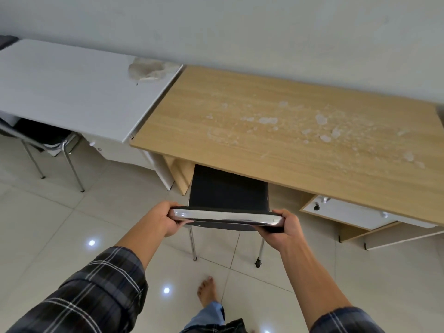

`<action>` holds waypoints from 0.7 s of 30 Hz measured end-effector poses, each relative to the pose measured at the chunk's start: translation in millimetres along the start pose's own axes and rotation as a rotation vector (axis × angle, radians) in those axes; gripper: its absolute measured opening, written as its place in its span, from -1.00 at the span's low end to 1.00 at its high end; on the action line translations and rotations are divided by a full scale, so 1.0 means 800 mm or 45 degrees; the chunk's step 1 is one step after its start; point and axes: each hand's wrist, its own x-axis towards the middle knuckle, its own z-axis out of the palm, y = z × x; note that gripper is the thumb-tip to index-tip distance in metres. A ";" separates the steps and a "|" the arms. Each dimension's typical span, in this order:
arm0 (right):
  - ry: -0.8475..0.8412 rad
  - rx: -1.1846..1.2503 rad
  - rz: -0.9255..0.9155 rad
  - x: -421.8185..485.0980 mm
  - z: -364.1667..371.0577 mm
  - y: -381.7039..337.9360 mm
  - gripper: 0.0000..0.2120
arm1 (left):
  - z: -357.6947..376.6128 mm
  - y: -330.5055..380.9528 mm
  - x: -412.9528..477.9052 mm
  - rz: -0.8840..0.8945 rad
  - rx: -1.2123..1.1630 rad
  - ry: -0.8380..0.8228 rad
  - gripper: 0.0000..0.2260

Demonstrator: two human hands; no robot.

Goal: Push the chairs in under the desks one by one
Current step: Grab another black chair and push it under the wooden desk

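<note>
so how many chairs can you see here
2. One black chair sits partly under the wooden desk, held by its backrest in both hands. Another chair is under the white desk at left. Others may be out of frame.

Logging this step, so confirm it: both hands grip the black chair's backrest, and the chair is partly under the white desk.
One thing is wrong. The head view shows the left hand and right hand gripping the black chair by its backrest, but it is partly under the wooden desk, not the white desk.
</note>
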 end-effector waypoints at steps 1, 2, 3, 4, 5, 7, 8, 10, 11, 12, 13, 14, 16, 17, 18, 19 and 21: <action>0.013 0.012 -0.005 0.006 0.013 0.002 -0.53 | 0.007 0.019 0.007 -0.007 0.029 -0.003 -0.94; 0.016 0.024 -0.010 0.008 0.021 0.005 -0.52 | 0.010 0.029 0.012 -0.006 0.027 -0.010 -0.93; 0.026 0.040 -0.014 0.013 0.032 0.005 -0.52 | 0.017 0.043 0.017 -0.002 0.046 -0.011 -0.93; 0.035 0.066 -0.019 0.021 0.043 0.006 -0.53 | 0.025 0.060 0.024 -0.005 0.059 -0.015 -0.93; 0.035 0.088 -0.022 0.026 0.054 0.006 -0.54 | 0.031 0.073 0.029 -0.006 0.081 -0.008 -0.94; 0.039 0.142 -0.033 0.035 0.070 0.007 -0.58 | 0.044 0.097 0.040 0.002 0.122 -0.005 -0.95; 0.044 0.171 -0.039 0.040 0.078 0.007 -0.59 | 0.050 0.108 0.046 0.007 0.137 -0.005 -0.96; 0.043 0.207 -0.051 0.046 0.092 0.009 -0.56 | 0.060 0.125 0.055 0.016 0.154 -0.005 -0.95; 0.049 0.227 -0.050 0.051 0.101 0.009 -0.55 | 0.067 0.135 0.061 0.016 0.182 -0.006 -0.96; 0.058 0.241 -0.050 0.054 0.109 0.009 -0.54 | 0.071 0.143 0.066 0.018 0.192 -0.011 -0.96; 0.063 0.245 -0.053 0.057 0.117 0.009 -0.54 | 0.075 0.151 0.071 0.021 0.202 -0.013 -0.96; 0.062 0.248 -0.057 0.061 0.125 0.008 -0.55 | 0.078 0.158 0.075 0.020 0.192 -0.015 -0.96; 0.052 0.250 -0.063 0.067 0.139 0.006 -0.62 | 0.087 0.174 0.086 0.014 0.187 -0.011 -0.95; 0.045 0.248 -0.061 0.070 0.145 0.006 -0.68 | 0.089 0.181 0.089 0.018 0.198 -0.003 -0.95; 0.039 0.246 -0.059 0.073 0.149 0.007 -0.71 | 0.091 0.186 0.094 0.019 0.208 0.002 -0.95; 0.046 0.239 -0.060 0.076 0.153 0.009 -0.74 | 0.093 0.192 0.098 0.016 0.232 0.009 -0.95; 0.074 0.238 -0.061 0.080 0.158 0.011 -0.74 | 0.093 0.199 0.102 -0.001 0.265 0.020 -0.94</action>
